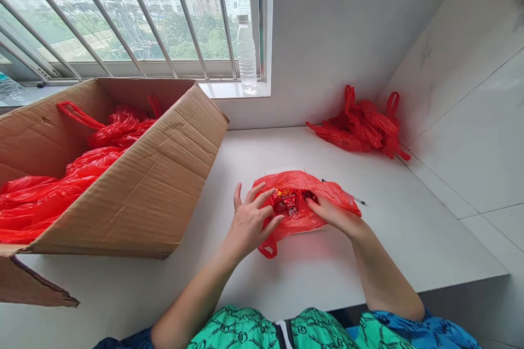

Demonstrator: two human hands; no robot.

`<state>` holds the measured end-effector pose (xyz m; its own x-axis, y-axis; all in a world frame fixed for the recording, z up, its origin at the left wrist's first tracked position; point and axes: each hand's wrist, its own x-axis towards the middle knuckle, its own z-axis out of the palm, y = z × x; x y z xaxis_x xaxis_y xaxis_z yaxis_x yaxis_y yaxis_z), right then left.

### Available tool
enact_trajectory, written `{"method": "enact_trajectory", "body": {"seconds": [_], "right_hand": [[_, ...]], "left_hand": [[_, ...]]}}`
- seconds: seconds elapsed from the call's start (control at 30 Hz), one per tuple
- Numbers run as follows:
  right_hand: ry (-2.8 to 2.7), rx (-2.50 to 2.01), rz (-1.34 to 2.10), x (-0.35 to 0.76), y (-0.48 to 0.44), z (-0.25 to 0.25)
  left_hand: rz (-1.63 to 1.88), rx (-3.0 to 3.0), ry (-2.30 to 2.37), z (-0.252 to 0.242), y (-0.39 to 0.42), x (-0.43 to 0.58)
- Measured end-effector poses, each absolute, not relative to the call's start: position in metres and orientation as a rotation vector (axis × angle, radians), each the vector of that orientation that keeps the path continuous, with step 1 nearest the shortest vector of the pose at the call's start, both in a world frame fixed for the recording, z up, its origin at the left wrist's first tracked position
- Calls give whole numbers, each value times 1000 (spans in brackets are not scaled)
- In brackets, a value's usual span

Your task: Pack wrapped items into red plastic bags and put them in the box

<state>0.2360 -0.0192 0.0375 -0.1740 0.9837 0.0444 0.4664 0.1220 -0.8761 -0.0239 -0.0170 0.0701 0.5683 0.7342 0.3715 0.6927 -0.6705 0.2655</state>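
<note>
A red plastic bag [301,179] lies open on the white counter in front of me. Inside it show small red packets [289,202] with yellow and white print. My left hand [254,218] is at the bag's left side, fingers spread over its opening and touching the edge. My right hand [327,210] reaches into the bag from the right; its fingertips are partly hidden by plastic and dark contents, so what they touch does not show clearly. One bag handle hangs toward me below my left hand.
On the left stands a cardboard box [135,185] holding several red bags [94,163]. More red plastic bags [364,125] lie in the back right corner. A clear bottle [246,57] stands on the windowsill. A thin pen-like object [360,202] pokes out behind the bag.
</note>
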Motion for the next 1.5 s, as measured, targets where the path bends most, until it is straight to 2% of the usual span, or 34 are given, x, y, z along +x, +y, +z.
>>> {"method": "enact_trajectory", "body": {"seconds": [0.17,0.63,1.03,1.3,1.5], "right_hand": [[-1510,-1465,1152,230,-20,48],[-1460,-927,1633,194,-24,84],[-1351,-972,1568,194,-19,76],[-1485,-977,1506,191,-23,80],[-1494,-959,1496,191,-23,77]], "left_hand": [[715,2713,1238,68,-16,-25],[789,2471,1193,78,-21,-23],[813,2284,1133,80,-23,-23],[774,2491,1103,83,-19,-27],[847,2407,1122,81,-18,-26]]}}
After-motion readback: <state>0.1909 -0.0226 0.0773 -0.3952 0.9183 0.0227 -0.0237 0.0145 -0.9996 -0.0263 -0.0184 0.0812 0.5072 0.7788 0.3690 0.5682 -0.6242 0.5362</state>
